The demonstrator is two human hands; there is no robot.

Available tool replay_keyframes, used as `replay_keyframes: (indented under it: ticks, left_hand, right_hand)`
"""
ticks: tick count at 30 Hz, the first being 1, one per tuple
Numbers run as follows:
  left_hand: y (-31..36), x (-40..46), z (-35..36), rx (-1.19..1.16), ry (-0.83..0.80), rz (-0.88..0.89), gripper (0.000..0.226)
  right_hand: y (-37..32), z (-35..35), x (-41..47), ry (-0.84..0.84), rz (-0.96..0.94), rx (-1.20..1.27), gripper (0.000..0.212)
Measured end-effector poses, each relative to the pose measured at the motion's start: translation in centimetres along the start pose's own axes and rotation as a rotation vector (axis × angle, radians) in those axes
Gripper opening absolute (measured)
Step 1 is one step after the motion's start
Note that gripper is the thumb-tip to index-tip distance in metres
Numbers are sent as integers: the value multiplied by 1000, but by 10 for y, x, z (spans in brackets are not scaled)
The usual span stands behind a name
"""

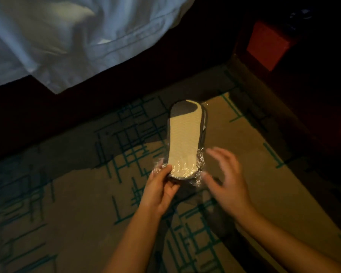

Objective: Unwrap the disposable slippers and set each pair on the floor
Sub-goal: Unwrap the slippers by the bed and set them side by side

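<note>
A pair of disposable slippers (183,138) in clear plastic wrap is held above the carpet, pale ribbed sole facing up, a grey slipper edge showing along its right side. The crinkled plastic wrap (199,157) bunches around the near end. My left hand (161,189) grips that near end from the left, thumb on top of the sole. My right hand (223,177) hovers just right of the pack, fingers spread and blurred, touching nothing that I can make out.
The floor is a tan carpet (77,203) with teal line patterns. A bed with a hanging white sheet (71,36) fills the upper left above a dark bed base. A dark cabinet with a reddish panel (268,44) stands at the upper right.
</note>
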State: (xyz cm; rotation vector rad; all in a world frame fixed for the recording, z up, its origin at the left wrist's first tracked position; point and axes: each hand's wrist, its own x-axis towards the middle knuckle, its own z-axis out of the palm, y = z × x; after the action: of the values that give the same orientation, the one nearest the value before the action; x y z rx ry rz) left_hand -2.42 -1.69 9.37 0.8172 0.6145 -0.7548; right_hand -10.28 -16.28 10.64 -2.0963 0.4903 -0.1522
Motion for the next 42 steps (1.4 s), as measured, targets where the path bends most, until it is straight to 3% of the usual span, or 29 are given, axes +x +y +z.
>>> replay_keyframes:
  ticks: [2,3,5,6,8,10,13,15,18,27,33,39,42]
  left_hand:
    - [3,-8,-9,-13,22,21,40]
    - [4,-12,-12,-9,19,25,42]
    - [7,-19,-16,31,3,28,44]
    - [8,-21,-17,69,-7,31,44]
    - [11,-29,-14,184,-13,46,43]
    - [13,-34,-12,448,79,153,52]
    - [18,-41,-21,1100,307,642,71]
    - [22,-43,-27,1429,220,919,67]
    - [23,-40,-26,1736,96,1042,46]
    - [19,-42,-21,1812,185,1138,11]
    - [8,-47,-36,1709,-64,1283,12]
    - [4,-46,-70,1767,-99,1345,12]
    - [-1,-54,-74,1600,-35,1238,18]
  right_hand:
    - [-7,1,8,-70,474,479,53]
    - [-8,2,14,-143,641,704,45]
    - [-12,6,22,-268,778,918,16]
    - [-16,9,24,-295,767,911,10]
    - [-20,15,24,-279,733,874,21]
    - [-21,15,24,-240,711,874,28]
    - [-22,9,23,-218,648,854,31]
    - [-21,6,22,-215,590,800,33]
    - [-18,9,22,-214,535,759,31]
    - [-21,16,21,-198,460,736,33]
    - [-22,4,31,-65,554,801,24]
    - [-24,0,30,-105,564,822,23]
    - [-25,2,26,-128,546,780,22]
